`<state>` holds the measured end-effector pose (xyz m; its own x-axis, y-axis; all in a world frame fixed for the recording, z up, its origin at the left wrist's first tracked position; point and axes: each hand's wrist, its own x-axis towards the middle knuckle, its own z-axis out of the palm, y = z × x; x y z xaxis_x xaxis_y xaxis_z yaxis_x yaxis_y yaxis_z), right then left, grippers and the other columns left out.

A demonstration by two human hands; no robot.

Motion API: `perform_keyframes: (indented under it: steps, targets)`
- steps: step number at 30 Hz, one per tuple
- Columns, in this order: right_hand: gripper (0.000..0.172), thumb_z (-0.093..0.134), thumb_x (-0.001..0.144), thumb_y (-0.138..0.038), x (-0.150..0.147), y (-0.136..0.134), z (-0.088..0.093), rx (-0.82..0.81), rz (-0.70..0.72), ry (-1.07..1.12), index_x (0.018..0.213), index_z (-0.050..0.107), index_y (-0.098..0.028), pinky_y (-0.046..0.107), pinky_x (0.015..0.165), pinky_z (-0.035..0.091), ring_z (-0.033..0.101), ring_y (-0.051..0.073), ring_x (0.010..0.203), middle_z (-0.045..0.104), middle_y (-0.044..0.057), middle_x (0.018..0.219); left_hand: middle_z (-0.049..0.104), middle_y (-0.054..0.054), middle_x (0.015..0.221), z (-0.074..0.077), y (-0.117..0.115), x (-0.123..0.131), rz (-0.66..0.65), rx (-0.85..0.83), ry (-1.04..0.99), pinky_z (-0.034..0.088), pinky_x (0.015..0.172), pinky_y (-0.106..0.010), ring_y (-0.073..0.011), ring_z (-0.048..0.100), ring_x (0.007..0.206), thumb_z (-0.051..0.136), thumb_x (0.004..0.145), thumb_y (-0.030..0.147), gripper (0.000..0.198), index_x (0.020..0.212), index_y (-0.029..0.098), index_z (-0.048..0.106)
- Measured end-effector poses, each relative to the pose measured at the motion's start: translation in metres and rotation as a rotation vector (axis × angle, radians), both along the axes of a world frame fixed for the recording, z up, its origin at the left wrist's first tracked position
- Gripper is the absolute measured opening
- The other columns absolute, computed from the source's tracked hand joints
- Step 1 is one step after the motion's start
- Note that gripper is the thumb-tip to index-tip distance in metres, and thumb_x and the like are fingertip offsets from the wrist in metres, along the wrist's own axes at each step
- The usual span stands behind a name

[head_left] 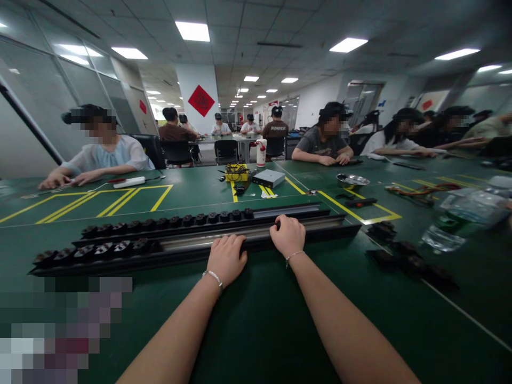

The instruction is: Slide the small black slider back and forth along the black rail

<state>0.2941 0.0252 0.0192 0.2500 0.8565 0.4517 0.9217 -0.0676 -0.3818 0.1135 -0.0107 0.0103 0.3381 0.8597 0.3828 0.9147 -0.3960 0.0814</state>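
Two long black rails lie side by side across the table, each with a shiny metal inner channel. The near rail [256,246] carries several black blocks [104,249] at its left end. A longer row of black blocks [175,221] fills much of the far rail [286,212]. My left hand [226,260] is closed over the near rail, its fingers curled into the channel and the thumb at the near side. Farther right, my right hand [289,236] is closed at the same rail. Something small and dark shows at its fingertips, mostly hidden.
Loose black blocks [412,256] lie on the green table [256,341] at right, near a plastic bottle [448,229]. Beyond the rails are a metal bowl [352,181], a grey box [269,178], a yellow box with cables [237,172] and a cup [261,153]. Co-workers sit opposite.
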Motion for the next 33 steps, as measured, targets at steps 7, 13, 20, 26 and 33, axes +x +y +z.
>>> perform_keyframes:
  steps: [7, 13, 20, 26, 33]
  targets:
    - [0.016, 0.045, 0.075, -0.025, -0.0006, 0.0019, -0.0019, 0.009, -0.004, -0.009, 0.083, 0.058, -0.021, 0.034, 0.082, 0.03, 0.051, 0.021, 0.093, 0.064, 0.005, 0.088, 0.062, -0.004, 0.106, -0.0002, -0.0001, 0.002, 0.029, -0.016, -0.029, 0.032, 0.089, -0.038, -0.0221, 0.051, 0.101, 0.048, 0.08, 0.028, 0.033, 0.112, 0.027, 0.053]
    - [0.016, 0.045, 0.075, -0.025, -0.0004, 0.0028, -0.0018, 0.015, -0.011, -0.012, 0.082, 0.058, -0.021, 0.034, 0.079, 0.03, 0.053, 0.022, 0.091, 0.065, 0.005, 0.084, 0.062, -0.003, 0.105, -0.0005, -0.0004, 0.0018, 0.009, -0.008, -0.031, 0.032, 0.088, -0.038, -0.0217, 0.05, 0.099, 0.048, 0.08, 0.028, 0.032, 0.111, 0.026, 0.053]
    - [0.017, 0.044, 0.075, -0.026, -0.0001, 0.0036, -0.0023, 0.013, -0.023, -0.036, 0.082, 0.059, -0.021, 0.034, 0.078, 0.03, 0.053, 0.022, 0.089, 0.064, 0.006, 0.084, 0.061, -0.004, 0.104, -0.001, 0.0, 0.0022, 0.012, -0.009, -0.039, 0.032, 0.088, -0.038, -0.0219, 0.05, 0.099, 0.049, 0.079, 0.029, 0.031, 0.11, 0.026, 0.054]
    - [0.018, 0.044, 0.075, -0.026, -0.0001, 0.0037, -0.0021, -0.001, -0.029, -0.039, 0.084, 0.06, -0.021, 0.034, 0.078, 0.03, 0.052, 0.022, 0.09, 0.064, 0.006, 0.085, 0.062, -0.002, 0.103, -0.0042, 0.0016, 0.0002, -0.012, 0.022, -0.041, 0.033, 0.086, -0.038, -0.0216, 0.051, 0.097, 0.049, 0.079, 0.03, 0.031, 0.109, 0.025, 0.053]
    - [0.019, 0.044, 0.076, -0.027, 0.0012, 0.0047, -0.0024, -0.009, -0.026, -0.051, 0.084, 0.06, -0.02, 0.035, 0.076, 0.03, 0.052, 0.023, 0.091, 0.064, 0.006, 0.086, 0.061, -0.003, 0.104, -0.0044, 0.0019, -0.0009, -0.027, 0.014, -0.048, 0.032, 0.087, -0.038, -0.0216, 0.05, 0.098, 0.048, 0.08, 0.03, 0.032, 0.111, 0.025, 0.053]
